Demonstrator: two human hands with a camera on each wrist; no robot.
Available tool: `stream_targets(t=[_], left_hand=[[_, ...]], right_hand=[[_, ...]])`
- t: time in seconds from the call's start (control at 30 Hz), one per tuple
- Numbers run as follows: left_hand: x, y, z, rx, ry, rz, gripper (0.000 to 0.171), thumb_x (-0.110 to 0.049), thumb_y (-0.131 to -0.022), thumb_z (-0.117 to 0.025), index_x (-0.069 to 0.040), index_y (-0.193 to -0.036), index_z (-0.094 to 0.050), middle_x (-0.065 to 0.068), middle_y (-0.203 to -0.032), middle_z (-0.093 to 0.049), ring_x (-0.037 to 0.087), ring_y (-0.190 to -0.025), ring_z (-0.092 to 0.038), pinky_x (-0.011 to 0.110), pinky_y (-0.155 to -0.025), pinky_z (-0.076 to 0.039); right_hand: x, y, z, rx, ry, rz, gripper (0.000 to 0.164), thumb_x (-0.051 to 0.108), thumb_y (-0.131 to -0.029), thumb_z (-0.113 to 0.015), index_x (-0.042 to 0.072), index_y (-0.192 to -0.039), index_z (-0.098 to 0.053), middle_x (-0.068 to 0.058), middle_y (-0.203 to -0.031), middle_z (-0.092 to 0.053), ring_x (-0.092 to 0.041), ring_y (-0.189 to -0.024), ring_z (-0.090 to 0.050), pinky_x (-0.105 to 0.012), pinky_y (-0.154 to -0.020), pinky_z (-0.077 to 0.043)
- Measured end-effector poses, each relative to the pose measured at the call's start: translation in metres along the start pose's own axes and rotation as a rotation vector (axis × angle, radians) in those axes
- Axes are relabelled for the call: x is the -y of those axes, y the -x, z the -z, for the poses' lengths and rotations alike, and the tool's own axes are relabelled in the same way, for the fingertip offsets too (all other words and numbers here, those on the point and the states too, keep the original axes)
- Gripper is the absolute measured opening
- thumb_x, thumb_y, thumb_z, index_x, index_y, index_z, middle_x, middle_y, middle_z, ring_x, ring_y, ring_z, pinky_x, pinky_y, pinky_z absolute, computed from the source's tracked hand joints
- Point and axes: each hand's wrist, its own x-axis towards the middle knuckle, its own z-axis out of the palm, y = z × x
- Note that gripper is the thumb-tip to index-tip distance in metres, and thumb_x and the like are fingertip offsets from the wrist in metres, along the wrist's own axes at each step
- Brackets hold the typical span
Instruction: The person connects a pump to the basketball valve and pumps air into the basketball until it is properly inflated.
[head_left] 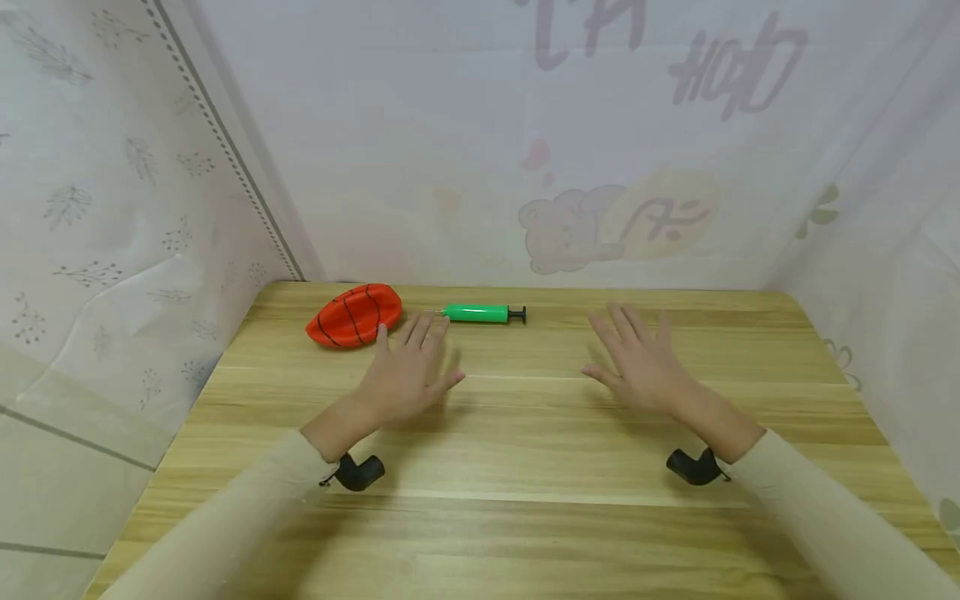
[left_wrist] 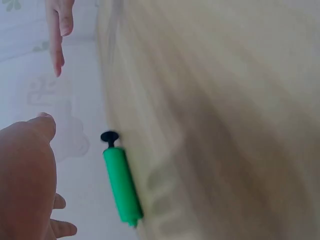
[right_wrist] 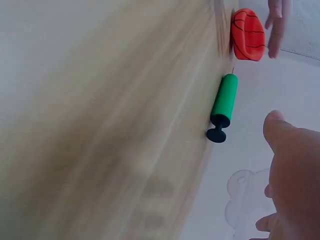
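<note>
My left hand (head_left: pixel 407 375) hovers palm down over the table with its fingers spread, holding nothing. Its fingertips overlap the near edge of a deflated red ball (head_left: pixel 352 317) with black lines and the needle end of a green hand pump (head_left: pixel 476 313) in the head view. The pump lies on its side, its black handle (head_left: pixel 517 314) pointing right. Off to the right, my right hand (head_left: pixel 645 367) is also spread above the table and holds nothing. In the right wrist view the pump (right_wrist: pixel 225 100) lies in line with the crumpled ball (right_wrist: pixel 248 35).
The wooden table (head_left: pixel 510 450) meets a pale printed backdrop (head_left: pixel 420 167) at its far edge. Patterned sheets hang on both sides. A black wrist mount (head_left: pixel 360 472) sits under the left cuff, another mount (head_left: pixel 693 467) under the right.
</note>
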Motion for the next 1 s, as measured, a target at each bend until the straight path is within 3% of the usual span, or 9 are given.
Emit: stream_targets(t=[0.23, 0.53, 0.8, 1.0], left_hand=[[0.023, -0.004, 0.028, -0.003, 0.045, 0.032, 0.084, -0.056, -0.1, -0.054, -0.005, -0.16, -0.025, 0.022, -0.162, -0.027, 0.042, -0.15, -0.023, 0.074, -0.113, -0.015], [0.063, -0.008, 0.052, -0.025, 0.084, 0.082, 0.084, -0.053, -0.101, -0.056, -0.002, -0.159, -0.024, 0.024, -0.161, -0.026, 0.044, -0.149, -0.023, 0.074, -0.112, -0.016], [0.102, -0.02, 0.056, 0.047, 0.139, 0.179, 0.087, -0.055, -0.102, -0.05, 0.001, -0.16, -0.017, 0.03, -0.162, -0.018, 0.054, -0.147, -0.018, 0.075, -0.113, -0.007], [0.126, -0.031, 0.045, 0.079, 0.164, 0.237, 0.087, -0.06, -0.103, -0.043, 0.0, -0.161, -0.016, 0.031, -0.162, -0.018, 0.057, -0.145, -0.019, 0.076, -0.112, -0.01]], right_hand=[[0.012, -0.038, 0.012, 0.056, 0.009, 0.037, 0.083, 0.055, -0.102, -0.052, 0.009, -0.163, -0.017, -0.023, -0.167, -0.013, -0.043, -0.153, -0.012, -0.077, -0.111, -0.004], [0.042, -0.089, 0.016, 0.107, 0.028, 0.111, 0.08, 0.055, -0.104, -0.047, 0.011, -0.163, -0.017, -0.021, -0.166, -0.017, -0.039, -0.154, -0.014, -0.073, -0.115, -0.003], [0.073, -0.134, 0.012, 0.153, 0.064, 0.149, 0.08, 0.06, -0.104, -0.038, 0.012, -0.164, -0.014, -0.018, -0.167, -0.019, -0.037, -0.154, -0.016, -0.067, -0.118, -0.007], [0.088, -0.162, -0.003, 0.212, 0.031, 0.128, 0.079, 0.059, -0.105, -0.037, 0.014, -0.164, -0.011, -0.015, -0.168, -0.018, -0.033, -0.155, -0.014, -0.064, -0.12, -0.005]])
